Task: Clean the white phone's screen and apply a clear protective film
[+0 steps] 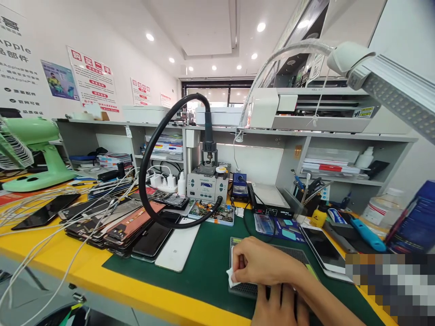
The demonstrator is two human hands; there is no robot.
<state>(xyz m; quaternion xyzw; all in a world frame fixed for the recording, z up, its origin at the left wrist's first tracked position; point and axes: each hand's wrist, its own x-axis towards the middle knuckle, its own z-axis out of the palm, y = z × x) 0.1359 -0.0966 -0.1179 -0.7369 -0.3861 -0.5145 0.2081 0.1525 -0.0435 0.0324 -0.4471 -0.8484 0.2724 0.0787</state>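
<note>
My right hand (pixel 256 262) reaches in from the right, its fingers pinched on a white wipe (pixel 233 277). The wipe rests over the left part of a dark grey, finely gridded pad (pixel 288 254). Below my right wrist, my left hand (pixel 280 305) has its fingers stretched forward over the pad's near side; part of it is hidden by the right forearm. No object shows in the left hand. The pad lies on a green work mat (pixel 210 267). To its right is a white-framed phone or tablet (pixel 324 249).
Left of the mat are a white phone back (pixel 178 249) and stacked phone parts (pixel 131 226). Behind stands a hot-air station (pixel 205 183) with a looping black hose (pixel 144 181). A lamp (pixel 401 86) hangs at upper right. Bottles and tools (pixel 369 234) line the right side.
</note>
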